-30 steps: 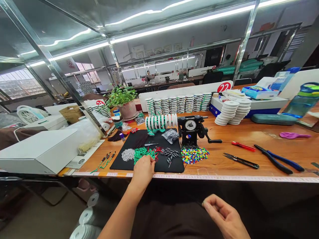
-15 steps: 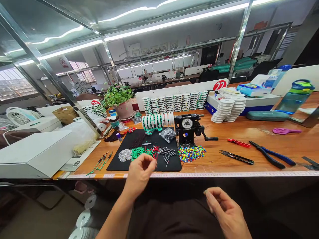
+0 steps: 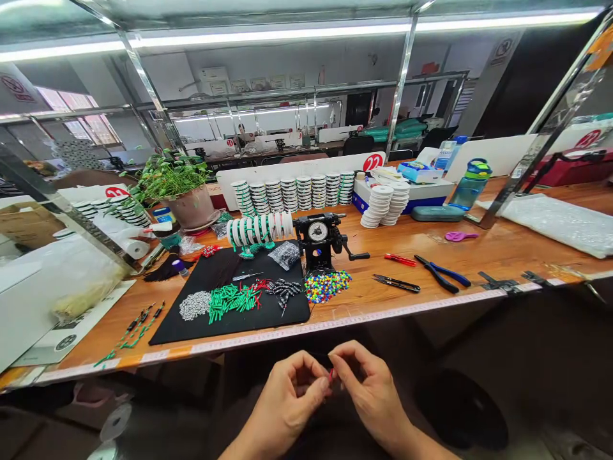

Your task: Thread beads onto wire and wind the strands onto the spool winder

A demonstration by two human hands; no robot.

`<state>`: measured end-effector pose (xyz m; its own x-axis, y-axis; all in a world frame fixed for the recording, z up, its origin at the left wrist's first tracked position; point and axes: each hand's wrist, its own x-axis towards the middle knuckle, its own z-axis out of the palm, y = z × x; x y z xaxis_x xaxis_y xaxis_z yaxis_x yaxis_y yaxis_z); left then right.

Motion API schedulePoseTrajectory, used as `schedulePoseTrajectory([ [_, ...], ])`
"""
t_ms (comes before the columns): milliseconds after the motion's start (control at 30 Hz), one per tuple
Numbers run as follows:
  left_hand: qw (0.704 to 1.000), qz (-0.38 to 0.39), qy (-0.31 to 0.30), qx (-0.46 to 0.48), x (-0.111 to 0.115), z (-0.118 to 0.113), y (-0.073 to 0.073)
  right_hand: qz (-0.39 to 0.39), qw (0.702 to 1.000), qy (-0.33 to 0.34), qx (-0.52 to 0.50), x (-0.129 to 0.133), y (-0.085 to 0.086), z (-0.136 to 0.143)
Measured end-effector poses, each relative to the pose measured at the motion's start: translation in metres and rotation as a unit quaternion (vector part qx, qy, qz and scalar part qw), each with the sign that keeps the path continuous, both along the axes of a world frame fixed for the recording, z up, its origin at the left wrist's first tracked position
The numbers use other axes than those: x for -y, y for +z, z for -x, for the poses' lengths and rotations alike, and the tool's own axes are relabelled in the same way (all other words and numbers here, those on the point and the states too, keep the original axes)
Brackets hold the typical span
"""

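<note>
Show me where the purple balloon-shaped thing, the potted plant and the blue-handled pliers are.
Purple balloon-shaped thing (image 3: 458,237): head view, its wide end.
Potted plant (image 3: 191,211): head view, the pot.
Pliers (image 3: 450,275): head view, blue handle.

The left hand has joined the right hand around a red piece.

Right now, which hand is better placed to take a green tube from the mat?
Probably left: the left hand is nearer the green tubes than the right hand. Both hands meet at a small red piece, so the left may need to let go.
</note>
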<state>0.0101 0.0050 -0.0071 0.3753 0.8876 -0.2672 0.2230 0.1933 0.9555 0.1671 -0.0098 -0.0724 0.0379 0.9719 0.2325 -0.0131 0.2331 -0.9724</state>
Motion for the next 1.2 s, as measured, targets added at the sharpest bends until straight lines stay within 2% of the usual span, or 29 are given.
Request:
schedulePoseTrajectory([
  [67, 0.999, -0.033, 0.000, -0.023, 0.001, 0.000, -0.001, -0.066, 0.996, -0.013, 0.050, 0.002, -0.001, -0.001],
  [133, 0.991, -0.103, 0.000, -0.091, 0.003, 0.000, -0.004, -0.116, 0.989, -0.021, 0.092, 0.004, -0.001, -0.001],
  [267, 0.952, -0.226, -0.035, -0.204, 0.007, 0.002, -0.011, -0.179, 0.972, -0.039, 0.150, 0.005, -0.002, -0.002],
  [367, 0.922, -0.280, -0.074, -0.255, 0.010, 0.001, -0.016, -0.231, 0.951, -0.061, 0.195, 0.004, -0.001, -0.003],
  [433, 0.916, -0.287, -0.080, -0.267, 0.012, 0.000, -0.017, -0.262, 0.936, -0.072, 0.224, 0.004, 0.001, -0.003],
  [567, 0.933, -0.255, -0.074, -0.244, 0.012, 0.000, -0.016, -0.289, 0.921, -0.073, 0.250, 0.004, 0.002, -0.004],
  [633, 0.931, -0.249, -0.076, -0.256, 0.012, 0.000, -0.015, -0.292, 0.920, -0.071, 0.252, 0.005, 0.000, -0.003],
  [700, 0.928, -0.249, -0.077, -0.266, 0.013, 0.001, -0.013, -0.282, 0.928, -0.062, 0.237, 0.006, -0.002, -0.003],
  [767, 0.938, -0.233, -0.067, -0.249, 0.013, 0.000, -0.011, -0.237, 0.951, -0.046, 0.193, 0.007, -0.003, -0.003],
  [867, 0.975, -0.157, -0.006, -0.156, 0.011, -0.002, -0.012, -0.108, 0.988, -0.047, 0.095, 0.007, -0.002, -0.003],
  [933, 0.994, -0.081, 0.056, -0.056, 0.007, -0.003, -0.015, -0.066, 0.993, -0.070, 0.063, 0.007, -0.001, -0.003],
  [1033, 0.991, 0.008, 0.120, 0.052, -0.001, -0.001, -0.024, -0.096, 0.990, -0.061, 0.089, 0.006, -0.003, -0.001],
  [1200, 0.983, 0.072, 0.129, 0.111, -0.005, 0.002, -0.033, -0.086, 0.985, 0.016, 0.149, 0.006, -0.008, 0.001],
])
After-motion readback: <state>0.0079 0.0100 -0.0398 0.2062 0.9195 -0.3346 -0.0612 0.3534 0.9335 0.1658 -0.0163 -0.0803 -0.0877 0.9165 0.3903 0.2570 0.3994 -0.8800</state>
